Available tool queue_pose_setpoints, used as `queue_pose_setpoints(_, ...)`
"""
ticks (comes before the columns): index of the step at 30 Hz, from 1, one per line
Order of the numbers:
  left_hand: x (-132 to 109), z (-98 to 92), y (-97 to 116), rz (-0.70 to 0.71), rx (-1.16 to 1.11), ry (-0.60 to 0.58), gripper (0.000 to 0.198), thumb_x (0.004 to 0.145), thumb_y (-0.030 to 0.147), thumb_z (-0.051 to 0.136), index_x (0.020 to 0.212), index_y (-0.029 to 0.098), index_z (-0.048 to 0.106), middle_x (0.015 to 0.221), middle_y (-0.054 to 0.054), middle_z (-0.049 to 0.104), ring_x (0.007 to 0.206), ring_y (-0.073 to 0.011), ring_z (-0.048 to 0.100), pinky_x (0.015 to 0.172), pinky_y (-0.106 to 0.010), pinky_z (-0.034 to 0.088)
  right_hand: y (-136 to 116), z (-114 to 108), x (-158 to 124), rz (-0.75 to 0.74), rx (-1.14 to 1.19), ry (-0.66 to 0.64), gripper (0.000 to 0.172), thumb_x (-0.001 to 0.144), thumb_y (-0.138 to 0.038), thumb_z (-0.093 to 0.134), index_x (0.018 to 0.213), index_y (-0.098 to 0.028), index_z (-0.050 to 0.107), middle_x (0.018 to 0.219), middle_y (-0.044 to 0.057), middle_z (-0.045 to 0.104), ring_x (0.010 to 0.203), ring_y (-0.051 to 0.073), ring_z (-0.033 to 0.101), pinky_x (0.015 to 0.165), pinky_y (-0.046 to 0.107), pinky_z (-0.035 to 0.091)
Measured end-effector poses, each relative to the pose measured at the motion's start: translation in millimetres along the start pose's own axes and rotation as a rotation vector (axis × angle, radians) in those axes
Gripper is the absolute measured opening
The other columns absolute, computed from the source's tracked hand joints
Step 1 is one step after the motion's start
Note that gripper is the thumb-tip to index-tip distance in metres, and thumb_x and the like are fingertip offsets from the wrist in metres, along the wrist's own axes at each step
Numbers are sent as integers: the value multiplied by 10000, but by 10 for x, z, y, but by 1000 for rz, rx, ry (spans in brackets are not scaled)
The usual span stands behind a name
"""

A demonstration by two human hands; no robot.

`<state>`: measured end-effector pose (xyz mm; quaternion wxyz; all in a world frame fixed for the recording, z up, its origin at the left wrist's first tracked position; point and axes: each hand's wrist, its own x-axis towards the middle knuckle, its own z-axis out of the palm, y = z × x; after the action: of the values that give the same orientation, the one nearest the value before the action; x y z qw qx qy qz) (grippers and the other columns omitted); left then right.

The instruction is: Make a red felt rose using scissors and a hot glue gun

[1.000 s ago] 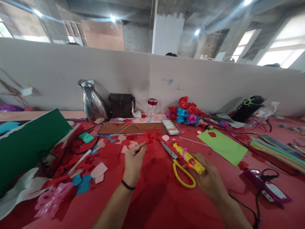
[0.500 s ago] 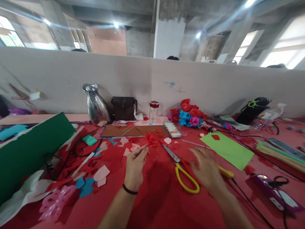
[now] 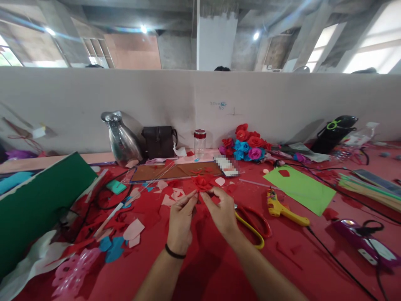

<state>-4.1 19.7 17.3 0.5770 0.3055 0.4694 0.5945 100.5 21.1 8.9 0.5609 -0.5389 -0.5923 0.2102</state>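
Note:
Both my hands meet at a red paper flower (image 3: 201,182) over the middle of the table. My left hand (image 3: 181,221) pinches the flower's base between thumb and fingers. From the other side, the thumb and fingertips of my right hand (image 3: 222,211) close on the same flower. Beside my right hand lie scissors (image 3: 257,235) with one yellow and one red handle, their blades mostly hidden behind that hand. Farther right a yellow glue gun (image 3: 283,210) rests on the table, its cord trailing toward the front.
Paper scraps (image 3: 134,230) and a green board (image 3: 46,200) lie left. Along the back stand a metal jug (image 3: 120,140), a dark bag (image 3: 159,142), a glass jar (image 3: 199,145) and finished flowers (image 3: 247,144). At right are a green sheet (image 3: 302,190) and a purple power strip (image 3: 365,242).
My right hand has moved left from beside the scissors and glue gun to the red flower, uncovering the glue gun. My left hand stays pinched on the flower.

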Motion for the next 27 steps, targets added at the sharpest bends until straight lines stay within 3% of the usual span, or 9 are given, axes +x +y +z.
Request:
queue_pose_setpoints(15, -28, 6, -15, 97, 91, 21, 414, 559, 411, 743, 866, 133, 749, 541, 24, 545, 466, -51, 316, 452, -208, 232, -54, -32, -29, 144, 182, -7, 193, 793, -328, 556, 755, -172, 663, 749, 34, 694, 722, 173, 619, 709, 281, 476)
queue_pose_setpoints(21, -13, 15, -12, 17, -49, 31, 329, 503, 326, 783, 775, 145, 746, 582, 8, 593, 496, -59, 393, 483, -204, 295, -77, -63, -82, 198, 293, -36, 184, 782, -296, 554, 770, -186, 701, 766, 39, 705, 736, 181, 626, 731, 299, 484)
queue_pose_setpoints(27, -12, 22, -26, -9, -108, -17, 276, 508, 279, 778, 744, 143, 738, 543, 29, 566, 476, -42, 384, 477, -189, 290, -104, -87, -127, 141, 335, -83, 269, 761, -214, 556, 985, -213, 706, 756, 15, 700, 723, 165, 624, 725, 296, 498)
